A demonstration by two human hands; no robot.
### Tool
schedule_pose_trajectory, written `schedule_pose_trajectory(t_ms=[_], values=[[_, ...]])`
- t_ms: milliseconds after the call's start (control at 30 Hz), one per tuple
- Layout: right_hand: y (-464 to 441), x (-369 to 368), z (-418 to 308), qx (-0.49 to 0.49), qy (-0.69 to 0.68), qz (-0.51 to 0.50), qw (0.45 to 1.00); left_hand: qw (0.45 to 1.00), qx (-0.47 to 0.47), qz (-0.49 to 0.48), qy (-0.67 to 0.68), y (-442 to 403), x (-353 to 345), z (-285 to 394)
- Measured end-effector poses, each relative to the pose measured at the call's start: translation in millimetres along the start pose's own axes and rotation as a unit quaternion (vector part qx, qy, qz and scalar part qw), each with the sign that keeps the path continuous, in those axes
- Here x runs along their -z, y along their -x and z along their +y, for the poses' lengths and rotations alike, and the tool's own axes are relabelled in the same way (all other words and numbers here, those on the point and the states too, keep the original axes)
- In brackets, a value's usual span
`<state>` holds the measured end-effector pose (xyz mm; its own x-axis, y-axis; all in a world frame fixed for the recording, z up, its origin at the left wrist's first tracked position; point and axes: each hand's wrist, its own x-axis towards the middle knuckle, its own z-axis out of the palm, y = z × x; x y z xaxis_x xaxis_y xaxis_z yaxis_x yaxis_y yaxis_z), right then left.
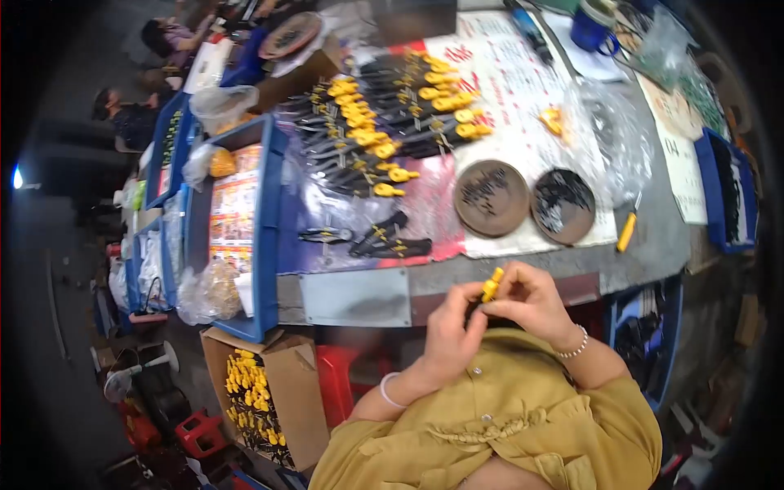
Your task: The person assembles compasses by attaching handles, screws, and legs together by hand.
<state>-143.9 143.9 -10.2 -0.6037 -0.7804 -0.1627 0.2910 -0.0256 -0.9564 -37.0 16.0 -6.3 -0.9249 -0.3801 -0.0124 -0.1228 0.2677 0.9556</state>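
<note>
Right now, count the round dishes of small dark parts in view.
3. Two sit side by side near the front edge of the bench: the left dish and the right dish. The third dish is at the far upper left. Others may be hidden.

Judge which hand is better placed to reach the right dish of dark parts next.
Probably the right hand, nearer the dish; the left hand is farther, and both hold the yellow piece.

Dim surroundings, brighter bench, soft blur, edges curved and blackened.
</note>
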Motion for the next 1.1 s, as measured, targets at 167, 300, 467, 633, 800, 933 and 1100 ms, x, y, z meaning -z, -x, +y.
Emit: schedule_pose_trajectory(t_ms=[167, 300, 467, 633, 800, 933, 1100], values=[[-4.6, 5.2, -0.7, -0.089, -0.174, -0.023, 0.98, 0.999, -0.015, -0.045, 0.021, -3.2, 2.5, 2.4], [-7.5, 8.2, -6.7, -0.1, -0.147, -0.058, 0.982, 0.99, 0.042, -0.099, 0.088, -1.1, 5.9, -1.2], [-8.2, 12.1, -23.3, -0.118, -0.143, -0.049, 0.981, 0.946, 0.113, -0.162, 0.258, -7.1, 14.9, 5.4], [-10.8, 7.5, -25.4, -0.083, -0.082, -0.071, 0.991, 0.909, 0.145, -0.176, 0.35, -6.1, 14.9, -5.1], [-15.5, 7.9, -20.2, -0.028, 0.037, -0.094, 0.995, 0.913, 0.159, -0.167, 0.336, -4.1, 20.0, -4.6], [-22.9, -4.3, -64.2, 0.253, 0.41, -0.096, 0.871, 0.917, 0.139, -0.146, 0.346, -7.8, 31.3, -6.1], [-23.7, -21.8, -77.4, 0.345, 0.63, -0.225, 0.659, 0.937, 0.104, -0.165, 0.291, -13.5, 45.2, -8.3]])
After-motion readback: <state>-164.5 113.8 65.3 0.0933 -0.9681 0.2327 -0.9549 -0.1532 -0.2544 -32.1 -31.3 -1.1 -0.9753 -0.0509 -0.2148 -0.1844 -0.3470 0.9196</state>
